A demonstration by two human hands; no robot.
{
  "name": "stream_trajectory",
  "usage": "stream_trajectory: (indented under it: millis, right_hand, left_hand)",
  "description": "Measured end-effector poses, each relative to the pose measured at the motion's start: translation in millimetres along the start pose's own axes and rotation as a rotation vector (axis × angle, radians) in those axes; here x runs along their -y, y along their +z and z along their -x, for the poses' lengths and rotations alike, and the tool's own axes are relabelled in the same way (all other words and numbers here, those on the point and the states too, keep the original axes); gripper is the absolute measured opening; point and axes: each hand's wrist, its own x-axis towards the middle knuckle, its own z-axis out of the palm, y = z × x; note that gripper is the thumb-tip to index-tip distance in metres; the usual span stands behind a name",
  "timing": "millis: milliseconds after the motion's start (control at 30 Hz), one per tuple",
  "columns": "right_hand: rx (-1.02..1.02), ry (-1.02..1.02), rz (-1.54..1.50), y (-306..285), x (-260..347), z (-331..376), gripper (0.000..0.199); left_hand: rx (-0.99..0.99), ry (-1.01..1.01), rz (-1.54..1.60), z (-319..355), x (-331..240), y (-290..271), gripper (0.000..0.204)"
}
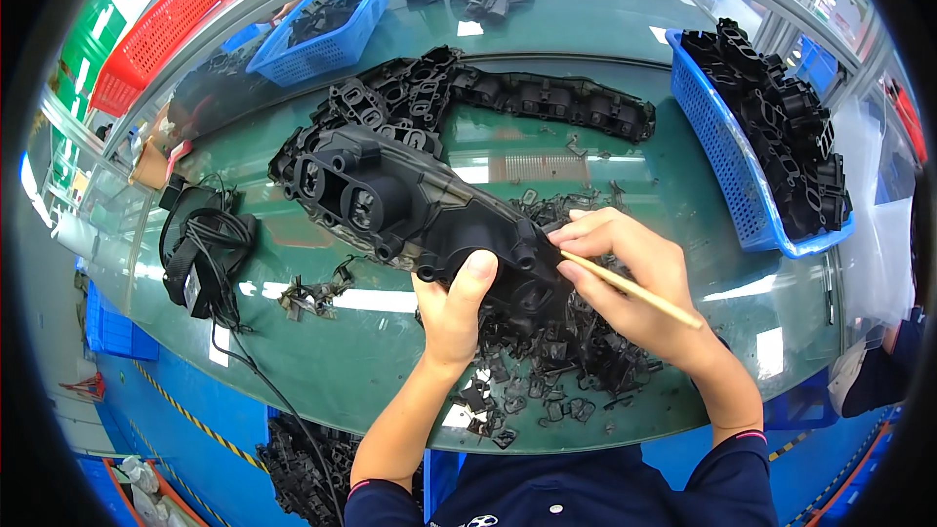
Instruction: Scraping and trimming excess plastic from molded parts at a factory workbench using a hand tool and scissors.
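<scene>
A large black moulded plastic part [390,200], resembling an engine intake manifold, is held tilted above the green table. My left hand [455,307] grips its near edge, thumb on top and the other fingers hidden beneath. My right hand [630,268] pinches a thin, pale wooden stick [639,293] at the part's right end. The stick's tip is hidden against the black plastic. Under and around the part lies a heap of small black plastic scraps [556,371]. More black mouldings [420,88] rest just behind it, and a long black moulding [556,102] stretches to their right.
At the right stands a blue basket [717,151] full of black mouldings; another blue basket [327,44] is at the back left. A black device with coiled cable [200,249] sits on the left of the green table [703,332]. A red crate [161,34] stands farther back.
</scene>
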Motion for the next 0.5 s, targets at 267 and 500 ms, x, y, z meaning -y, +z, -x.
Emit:
stream_trajectory:
  millis: [267,500]
  right_hand:
    - [-0.117,-0.192,0.255,9.5,-2.2,1.5,0.019]
    - [-0.184,-0.215,0.336,-5.3,2.4,-3.6,0.016]
  left_hand:
    - [0.018,-0.118,0.095,-0.8,2.8,-5.7,0.030]
    - [0.097,-0.309,0.209,-6.3,3.3,-6.3,0.036]
